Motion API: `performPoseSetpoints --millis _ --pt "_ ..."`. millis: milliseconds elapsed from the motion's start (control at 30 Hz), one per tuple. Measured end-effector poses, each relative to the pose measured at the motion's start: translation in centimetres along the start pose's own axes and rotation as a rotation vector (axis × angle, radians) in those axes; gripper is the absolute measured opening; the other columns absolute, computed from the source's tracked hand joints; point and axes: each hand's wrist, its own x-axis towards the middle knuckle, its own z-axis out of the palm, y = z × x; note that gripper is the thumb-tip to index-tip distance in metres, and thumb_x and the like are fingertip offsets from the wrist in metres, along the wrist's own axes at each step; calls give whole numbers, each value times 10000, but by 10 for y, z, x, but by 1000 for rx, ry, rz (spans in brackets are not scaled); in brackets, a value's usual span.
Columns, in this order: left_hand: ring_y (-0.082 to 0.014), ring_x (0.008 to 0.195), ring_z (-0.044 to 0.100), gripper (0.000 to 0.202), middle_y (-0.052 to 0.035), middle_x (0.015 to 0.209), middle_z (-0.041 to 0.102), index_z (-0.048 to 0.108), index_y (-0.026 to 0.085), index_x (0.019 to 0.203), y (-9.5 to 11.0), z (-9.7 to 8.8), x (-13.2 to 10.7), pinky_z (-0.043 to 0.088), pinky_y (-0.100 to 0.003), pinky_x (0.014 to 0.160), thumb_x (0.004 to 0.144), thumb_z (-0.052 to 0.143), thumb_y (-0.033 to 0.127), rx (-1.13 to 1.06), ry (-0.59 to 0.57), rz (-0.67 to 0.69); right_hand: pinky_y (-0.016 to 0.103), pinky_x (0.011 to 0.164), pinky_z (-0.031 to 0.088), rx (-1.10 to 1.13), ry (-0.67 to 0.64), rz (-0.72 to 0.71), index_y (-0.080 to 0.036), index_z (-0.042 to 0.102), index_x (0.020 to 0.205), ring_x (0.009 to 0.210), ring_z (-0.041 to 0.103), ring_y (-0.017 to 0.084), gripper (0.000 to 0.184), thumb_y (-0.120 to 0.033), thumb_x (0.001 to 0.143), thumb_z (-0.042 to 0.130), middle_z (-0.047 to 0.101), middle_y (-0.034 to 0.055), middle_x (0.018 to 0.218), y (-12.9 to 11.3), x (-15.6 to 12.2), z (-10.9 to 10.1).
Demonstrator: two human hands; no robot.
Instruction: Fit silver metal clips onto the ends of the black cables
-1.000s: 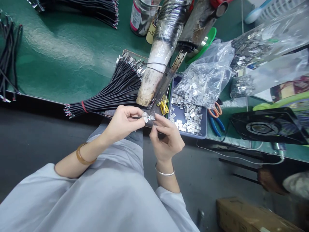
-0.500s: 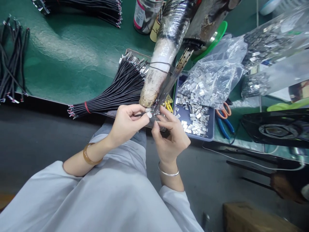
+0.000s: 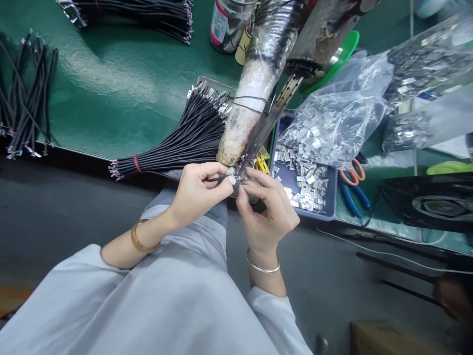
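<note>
My left hand (image 3: 197, 192) pinches the end of a thin black wire (image 3: 218, 178) between thumb and forefinger, at the table's front edge. My right hand (image 3: 268, 207) pinches a small metal terminal (image 3: 242, 176) against that wire end. Both meet just under the tip of a wrapped soldering tool (image 3: 246, 118) that slants down from the top. A bundle of black wires (image 3: 177, 143) tied with a red band fans out to the left of the tool. A blue tray (image 3: 328, 209) with several metal terminals lies right of my right hand.
A clear bag of terminals (image 3: 332, 123) rests over the tray. Orange and blue-handled pliers (image 3: 351, 190) lie beside it. More wire bundles lie at the far left (image 3: 25, 108) and top (image 3: 148, 12). A jar (image 3: 229, 22) stands at the top. A black fan (image 3: 432, 202) sits right.
The view has drifted, so everything sits a little further right. Both hands keep the same pinch at the tool's tip.
</note>
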Motion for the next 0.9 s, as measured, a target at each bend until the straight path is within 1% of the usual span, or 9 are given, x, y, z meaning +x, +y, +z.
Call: performPoseSetpoints --millis 67,167,300,400,567,633,800,833,900 --pt "-43 494 267 148 47 533 423 730 121 658 1 0 0 190 -180 431 669 655 248 -10 5 22 324 850 660 6 0 -5 -245 661 925 978 785 192 194 -71 868 725 802 44 1080 -2 1 0" --pt "-41 488 268 155 50 527 424 744 114 674 1 -2 0 199 -181 433 680 657 242 -21 -18 24 308 810 665 13 -3 -2 -251 644 904 948 787 184 185 -86 871 719 800 36 1084 -3 1 -2" --pt "-49 501 324 159 34 551 500 757 115 690 -2 -3 0 268 -177 450 696 655 237 -22 -77 2 309 787 648 13 -13 16 -254 613 898 934 790 181 175 -103 890 701 807 32 1039 -1 -2 -3" --pt "-52 513 334 160 30 558 500 748 115 679 -3 -3 0 290 -177 462 696 655 245 -6 -60 -5 306 802 630 22 -19 31 -250 617 898 960 788 183 174 -95 897 696 806 21 994 0 -2 -3" --pt "-47 507 298 147 47 518 415 730 114 656 -2 -2 -1 232 -174 448 679 664 244 22 3 27 296 800 621 6 -10 37 -243 653 918 953 786 180 174 -83 888 713 809 21 1028 -1 1 0" --pt "-44 498 301 147 50 514 429 736 115 667 -1 -2 -1 233 -165 439 685 668 244 7 11 52 293 808 619 -2 -5 29 -239 657 913 959 786 179 179 -74 883 718 810 18 1015 -2 2 0" --pt "-52 511 373 145 20 573 574 747 122 679 1 -3 -2 286 -163 447 704 666 241 -3 3 94 304 839 620 -3 5 11 -235 641 883 984 789 191 198 -57 867 727 811 19 978 -5 4 1" --pt "-53 512 371 143 20 573 573 749 123 680 1 -3 -2 281 -164 447 702 665 236 5 1 94 307 832 624 -6 3 16 -238 635 878 981 790 192 196 -65 868 726 812 24 997 -5 4 1" --pt "-45 496 321 137 38 531 507 751 119 672 2 -4 -2 243 -167 435 695 664 223 23 -11 85 301 808 628 -9 2 26 -239 622 868 966 792 189 192 -75 869 721 813 32 1023 -5 3 -1"
